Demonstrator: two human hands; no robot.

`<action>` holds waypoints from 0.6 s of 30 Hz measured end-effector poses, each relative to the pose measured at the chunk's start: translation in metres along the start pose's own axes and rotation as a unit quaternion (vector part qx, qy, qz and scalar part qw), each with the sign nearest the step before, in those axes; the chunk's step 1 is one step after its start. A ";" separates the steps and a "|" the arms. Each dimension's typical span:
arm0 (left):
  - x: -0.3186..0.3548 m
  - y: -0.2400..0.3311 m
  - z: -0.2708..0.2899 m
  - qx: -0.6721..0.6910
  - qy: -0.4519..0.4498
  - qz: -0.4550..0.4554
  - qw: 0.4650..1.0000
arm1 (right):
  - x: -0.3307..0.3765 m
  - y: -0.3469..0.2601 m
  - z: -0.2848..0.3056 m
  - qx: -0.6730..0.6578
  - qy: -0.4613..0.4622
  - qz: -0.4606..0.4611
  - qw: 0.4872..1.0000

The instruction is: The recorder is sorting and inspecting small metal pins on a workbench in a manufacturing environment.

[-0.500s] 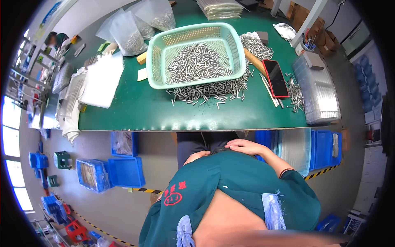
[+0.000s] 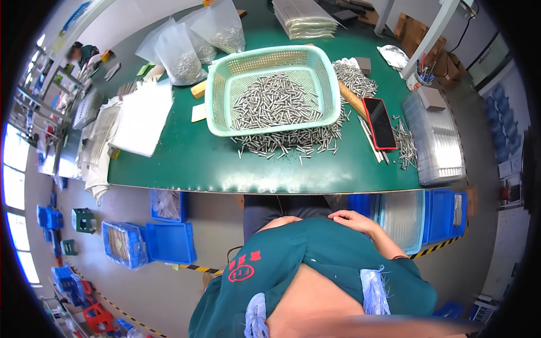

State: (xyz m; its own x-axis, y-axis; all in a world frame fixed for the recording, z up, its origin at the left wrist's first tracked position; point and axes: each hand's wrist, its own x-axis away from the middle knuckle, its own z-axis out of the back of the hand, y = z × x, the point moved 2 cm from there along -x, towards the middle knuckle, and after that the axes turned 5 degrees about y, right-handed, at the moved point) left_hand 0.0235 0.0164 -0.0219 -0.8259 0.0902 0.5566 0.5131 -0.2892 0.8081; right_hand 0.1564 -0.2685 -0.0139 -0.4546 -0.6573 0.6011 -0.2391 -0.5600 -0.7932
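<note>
Both my hands are at the edge of my green shirt, below the table's front edge, and hold nothing. My left hand lies flat there, open, partly hidden by the shirt. To its right and apart from it, my right hand rests with fingers stretched out, open. On the green table ahead stands a pale green plastic basket with a heap of small metal pins in it. More loose metal pins lie under and in front of the basket. Neither hand touches the basket or pins.
Right of the basket lie a wooden handle, a red-edged phone and clear plastic trays. Bags of metal parts stand behind left, near white sheets. Blue bins sit on the floor.
My right hand has shifted right, away from the left hand, and its fingers lie differently. My left hand is slightly further right. The view has tilted, so the table appears lower.
</note>
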 end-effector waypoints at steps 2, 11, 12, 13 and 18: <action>0.006 -0.004 0.005 0.002 -0.004 -0.007 1.000 | 0.002 -0.016 0.006 0.215 -0.030 0.050 0.975; 0.071 0.051 0.136 0.212 0.177 -0.224 0.935 | -0.028 -0.197 0.087 0.025 0.292 0.325 0.899; 0.070 0.058 0.154 0.241 0.244 -0.227 0.911 | -0.041 -0.208 0.094 -0.032 0.342 0.293 0.892; 0.067 0.069 0.167 0.189 0.328 -0.236 0.895 | -0.054 -0.219 0.097 -0.040 0.366 0.288 0.884; 0.007 0.099 0.223 0.124 0.437 -0.185 0.871 | -0.096 -0.242 0.106 -0.008 0.368 0.284 0.885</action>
State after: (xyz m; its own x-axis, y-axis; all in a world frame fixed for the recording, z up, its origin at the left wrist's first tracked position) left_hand 0.1206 0.2013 0.1047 -0.7527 -0.6580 -0.0232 0.1187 -0.1702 0.9782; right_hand 0.3485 -0.1239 0.1306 -0.9399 -0.3203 -0.1181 0.1992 -0.2338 -0.9517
